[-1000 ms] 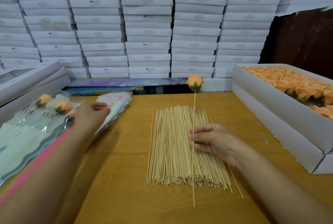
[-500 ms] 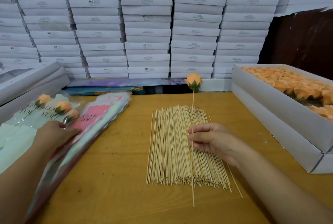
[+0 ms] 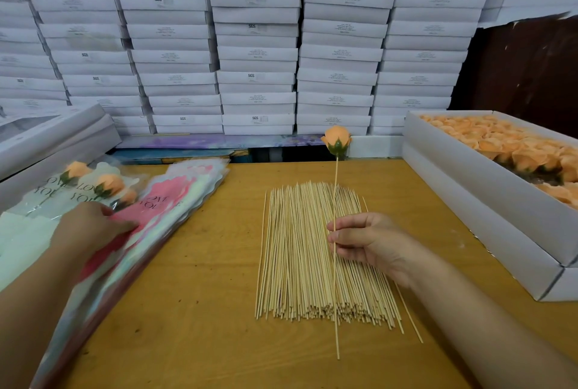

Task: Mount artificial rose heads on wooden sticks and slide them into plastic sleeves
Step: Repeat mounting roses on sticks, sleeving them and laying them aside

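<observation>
The one camera sits on my head, looking forward and down across the table point(image 3: 200, 326) from close above its near edge. Its wide angle bends the stacked white boxes point(image 3: 256, 44) at the far wall. My left hand point(image 3: 90, 229) enters from lower left, my right hand point(image 3: 372, 241) from lower right.

Materials & finishes we see

Wood table point(image 3: 194, 310): smooth, low sheen, grain visible. Sticks point(image 3: 300, 257): pale bare wood, matt. Sleeves point(image 3: 175, 201): glossy clear/pink plastic w/ glare. Rose head point(image 3: 337, 138): soft matt petals, fabric-like. Boxes point(image 3: 256, 44): matt white card.
</observation>
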Demonstrator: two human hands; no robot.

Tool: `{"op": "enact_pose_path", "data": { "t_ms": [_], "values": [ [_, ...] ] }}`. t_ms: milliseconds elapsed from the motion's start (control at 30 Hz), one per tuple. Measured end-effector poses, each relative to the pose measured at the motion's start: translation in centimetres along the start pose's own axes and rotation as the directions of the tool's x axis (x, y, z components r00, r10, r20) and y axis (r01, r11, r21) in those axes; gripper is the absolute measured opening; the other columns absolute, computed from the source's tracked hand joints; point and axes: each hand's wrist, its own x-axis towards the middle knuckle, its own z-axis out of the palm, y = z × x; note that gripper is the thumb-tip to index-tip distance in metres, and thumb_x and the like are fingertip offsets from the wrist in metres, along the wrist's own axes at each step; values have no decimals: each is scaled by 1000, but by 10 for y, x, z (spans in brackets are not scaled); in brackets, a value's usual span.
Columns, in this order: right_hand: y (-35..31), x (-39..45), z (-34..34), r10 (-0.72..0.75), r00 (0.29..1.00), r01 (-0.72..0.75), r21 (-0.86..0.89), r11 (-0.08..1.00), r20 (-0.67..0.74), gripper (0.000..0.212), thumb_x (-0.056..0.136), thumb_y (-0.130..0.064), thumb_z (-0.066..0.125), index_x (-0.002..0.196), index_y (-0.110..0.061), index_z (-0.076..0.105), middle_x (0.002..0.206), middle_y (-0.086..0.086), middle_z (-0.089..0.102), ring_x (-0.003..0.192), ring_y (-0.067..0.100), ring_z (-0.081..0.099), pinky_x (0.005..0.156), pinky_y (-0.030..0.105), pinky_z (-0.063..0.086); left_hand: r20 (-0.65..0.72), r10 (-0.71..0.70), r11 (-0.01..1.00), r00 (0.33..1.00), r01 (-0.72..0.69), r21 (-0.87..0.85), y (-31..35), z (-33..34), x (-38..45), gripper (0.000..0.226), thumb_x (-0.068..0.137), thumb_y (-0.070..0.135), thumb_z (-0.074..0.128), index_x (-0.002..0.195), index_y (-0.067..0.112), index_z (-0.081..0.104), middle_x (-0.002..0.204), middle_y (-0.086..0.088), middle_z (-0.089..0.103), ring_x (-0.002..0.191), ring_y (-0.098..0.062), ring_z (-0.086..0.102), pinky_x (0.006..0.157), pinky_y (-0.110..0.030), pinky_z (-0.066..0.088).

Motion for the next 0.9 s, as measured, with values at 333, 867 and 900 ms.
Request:
{"op": "enact_pose_path", "data": {
  "t_ms": [333, 867, 900],
  "values": [
    [0, 0, -1, 9, 1000, -9, -5, 1000, -5, 20, 77, 6, 77, 96, 0, 75, 95, 16, 77, 78, 21, 74, 63, 23, 59, 126, 80, 960, 989, -42, -278, 20, 3, -3, 38, 87, 10, 76, 124, 16, 68, 135, -19, 58, 87, -25, 58, 64, -31, 47],
    [-3, -3, 2, -3, 1000, 2, 45, 999, 17, 20, 75, 4, 78, 94, 0, 76, 95, 17, 76, 73, 18, 73, 60, 21, 57, 192, 269, 754, 944, -82, -652, 86, 4, -67, 27, 82, -1, 76, 91, 25, 76, 84, -3, 78, 64, -14, 69, 49, -20, 54],
    [-4, -4, 3, -11, 1000, 9, 48, 999, 28, 23, 74, 4, 78, 96, 1, 75, 97, 17, 76, 73, 17, 72, 60, 20, 57, 215, 284, 709, 934, -54, -703, 91, 9, -77, 27, 83, -3, 74, 94, 22, 76, 82, -3, 78, 59, -12, 70, 49, -20, 55]
  ]
}}
